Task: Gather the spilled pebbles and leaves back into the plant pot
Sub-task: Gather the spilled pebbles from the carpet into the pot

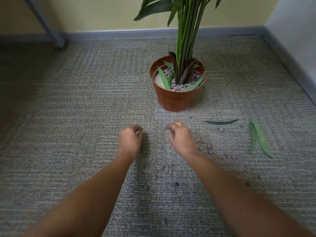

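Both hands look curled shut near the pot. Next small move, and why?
Probably carry both fists forward over the pot and release. Left hand and right hand are curled closed, contents hidden, just short of it; pebbles and leaves remain on the carpet.

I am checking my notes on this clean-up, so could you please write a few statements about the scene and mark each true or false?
1. The plant pot stands upright on the carpet. True.
2. All the leaves are already in the pot. False: three leaves lie on the carpet to the right.
3. Pebbles are scattered on the carpet near the hands. True.
4. The left hand wears a ring. False: the ring is on the right hand.
5. The pot is empty of pebbles. False: pebbles surround the stems.
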Demonstrator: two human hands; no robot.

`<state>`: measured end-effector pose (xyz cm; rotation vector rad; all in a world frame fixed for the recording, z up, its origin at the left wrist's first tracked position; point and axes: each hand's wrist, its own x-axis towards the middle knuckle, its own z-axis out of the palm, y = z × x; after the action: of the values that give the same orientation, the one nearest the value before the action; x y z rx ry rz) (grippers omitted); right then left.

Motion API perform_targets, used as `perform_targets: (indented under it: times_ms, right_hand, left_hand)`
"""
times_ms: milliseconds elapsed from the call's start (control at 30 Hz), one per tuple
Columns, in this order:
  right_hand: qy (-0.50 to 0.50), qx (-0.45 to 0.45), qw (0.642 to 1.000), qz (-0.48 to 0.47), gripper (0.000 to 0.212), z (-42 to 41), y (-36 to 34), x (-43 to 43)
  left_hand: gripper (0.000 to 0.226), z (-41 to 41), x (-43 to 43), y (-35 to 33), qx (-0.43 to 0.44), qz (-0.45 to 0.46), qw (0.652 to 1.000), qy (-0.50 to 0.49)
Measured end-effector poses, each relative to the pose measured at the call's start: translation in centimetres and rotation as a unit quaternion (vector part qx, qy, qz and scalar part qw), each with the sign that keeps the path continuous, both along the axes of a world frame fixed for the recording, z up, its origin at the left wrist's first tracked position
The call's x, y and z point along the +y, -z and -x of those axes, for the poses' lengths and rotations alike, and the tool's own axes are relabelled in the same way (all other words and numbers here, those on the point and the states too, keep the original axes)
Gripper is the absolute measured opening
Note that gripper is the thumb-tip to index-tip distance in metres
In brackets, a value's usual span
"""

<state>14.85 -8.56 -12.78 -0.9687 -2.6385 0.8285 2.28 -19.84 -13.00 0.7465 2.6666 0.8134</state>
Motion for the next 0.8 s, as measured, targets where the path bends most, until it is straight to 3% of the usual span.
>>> perform_targets:
  times_ms: [167,300,600,800]
  right_hand:
    - [-0.108,-0.11,0.988,-0.011,0.038,-0.4,2.6,-4.3]
    - [-0.118,-0.132,0.983,-0.039,0.051,-0.6,3.5,-5.7]
    - [-0.124,-0.174,0.975,-0.06,0.032,-0.8,2.8,-5.5]
    - [-0.098,-0.187,0.974,-0.081,0.027,-0.5,1.5,-3.8]
  left_hand:
    - [0.021,-1.5,-4.7,1.9,0.077,0.116,0.982,0.131]
    - [0.033,-1.5,-6.1,2.4,0.104,0.166,0.966,0.171]
    - [0.035,-0.9,-6.9,2.4,0.085,0.164,0.973,0.137]
    - [0.014,-0.2,-3.7,0.2,0.006,0.092,0.994,0.065]
